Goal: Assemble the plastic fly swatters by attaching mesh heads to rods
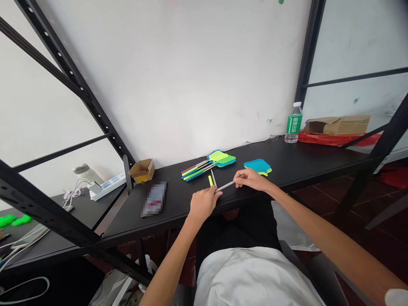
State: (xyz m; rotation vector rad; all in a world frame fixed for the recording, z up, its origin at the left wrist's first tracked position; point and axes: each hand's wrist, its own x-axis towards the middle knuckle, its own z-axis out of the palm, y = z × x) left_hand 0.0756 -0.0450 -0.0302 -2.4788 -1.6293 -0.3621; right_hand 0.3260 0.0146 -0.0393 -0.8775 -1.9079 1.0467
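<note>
Between my hands stretches a thin, pale metal rod [225, 185]. My left hand [202, 202] is closed around its left end, where a speck of blue shows at the fingers. The fingertips of my right hand [250, 179] pinch the other end. Just beyond my left hand, a yellow handle [211, 180] and another thin rod [213, 175] lie on the black table [181, 202]. Farther back is a pile of fly swatters [219, 157] with yellow, green and blue heads and coloured handles. Loose blue and yellow swatter heads [257, 165] lie stacked beyond my right hand.
A small open cardboard box [142, 171] and a blurred-out flat item [154, 199] are on the left. A water bottle [293, 123] stands at the back right beside a brown box [339, 125] on red plastic. Black metal posts [307, 55] frame the table.
</note>
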